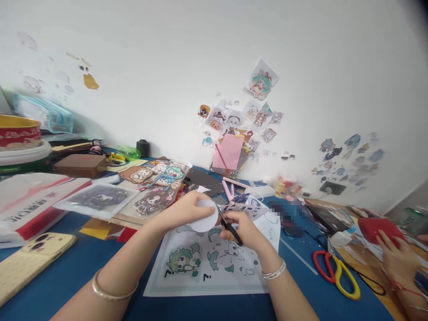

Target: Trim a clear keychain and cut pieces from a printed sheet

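Observation:
My left hand (192, 209) pinches a rounded piece of white paper (203, 218), thumb on top of it. In my right hand (242, 229) is a pair of black-handled scissors (230, 229), its fingers wrapped round the handles. The blades point up and left, right beside the paper's right edge; whether they touch it I cannot tell. Beneath both hands lies a white printed sheet (182, 285) with a green cartoon dragon and separate green parts. Part of that sheet is hidden by my hands.
Red-and-yellow-handled scissors (336, 272) lie at right. A phone (35, 263) rests at left, near a plastic bag (36, 200). Cartoon cutouts (157, 178) are stacked behind my left arm. At far right another person's hand (396, 254) touches a red pouch (379, 229).

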A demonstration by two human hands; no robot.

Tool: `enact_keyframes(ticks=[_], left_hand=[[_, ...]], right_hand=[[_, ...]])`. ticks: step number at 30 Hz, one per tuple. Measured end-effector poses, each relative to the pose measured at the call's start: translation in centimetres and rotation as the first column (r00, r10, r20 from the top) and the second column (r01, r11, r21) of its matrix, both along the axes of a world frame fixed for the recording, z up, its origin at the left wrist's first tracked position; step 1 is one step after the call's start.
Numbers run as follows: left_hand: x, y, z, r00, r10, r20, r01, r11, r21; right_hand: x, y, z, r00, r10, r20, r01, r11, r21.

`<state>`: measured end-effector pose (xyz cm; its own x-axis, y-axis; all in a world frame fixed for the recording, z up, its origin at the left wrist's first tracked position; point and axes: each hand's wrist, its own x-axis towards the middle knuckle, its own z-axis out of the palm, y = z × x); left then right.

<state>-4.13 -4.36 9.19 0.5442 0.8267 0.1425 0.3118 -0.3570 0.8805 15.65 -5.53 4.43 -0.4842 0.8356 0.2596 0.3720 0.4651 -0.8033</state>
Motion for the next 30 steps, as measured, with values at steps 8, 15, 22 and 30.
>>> enact_keyframes(ticks=[8,15,22,30], left_hand=[[-0.1,-0.1,0.2,0.999,-0.019,-0.041,0.018,0.999,-0.034],[-0.1,-0.2,0.4,0.999,-0.012,-0.031,0.011,0.999,-0.049],[-0.4,0.2,0.0,1.0,-0.014,0.002,0.014,0.998,-0.069],[-0.2,0.8,-0.4,0.984,0.044,0.173,-0.025,0.994,-0.109]], right_hand=[[0.0,0.0,0.0,0.999,-0.007,0.035,0.007,1.0,0.003],[0.0,-0.1,0.1,0.999,-0.027,0.023,0.027,1.0,-0.008],[-0.1,0.0,0.1,0.999,-0.033,0.0,0.033,0.999,-0.009],[-0.3,0.3,0.0,0.982,-0.133,-0.136,0.127,0.991,-0.052]])
